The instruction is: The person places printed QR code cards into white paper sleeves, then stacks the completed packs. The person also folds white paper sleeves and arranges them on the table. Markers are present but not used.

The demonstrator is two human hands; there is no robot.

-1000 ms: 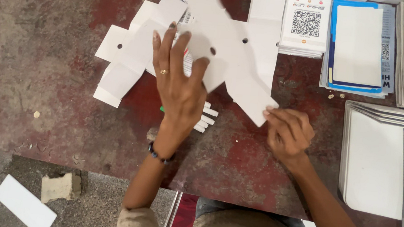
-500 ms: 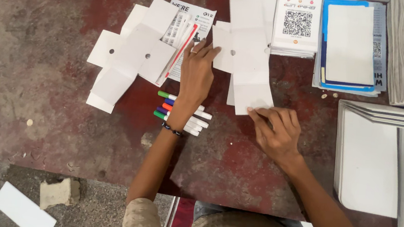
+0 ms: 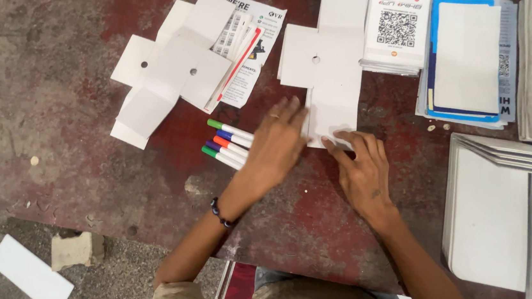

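A white cross-shaped card cut-out with a small hole (image 3: 326, 71) lies flat on the worn red table (image 3: 54, 150). My right hand (image 3: 357, 167) presses its fingertips on the cut-out's lower flap. My left hand (image 3: 276, 145) lies flat, fingers apart, just left of that flap, beside several coloured markers (image 3: 226, 144). It wears a ring and a dark bead bracelet. A second pile of folded white cut-outs (image 3: 170, 74) lies further left, partly over printed leaflets (image 3: 246, 45).
Printed cards with a square code (image 3: 396, 27) and a blue-edged stack (image 3: 468, 58) lie at the back. Tall piles of white sheets (image 3: 497, 215) fill the right side. On the floor lie a white strip (image 3: 31, 271) and a stone chunk (image 3: 76, 248).
The cut-out that was lifted in the air a second ago now lies flat on the table. My left hand has come off the left pile and moved right, towards my right hand.
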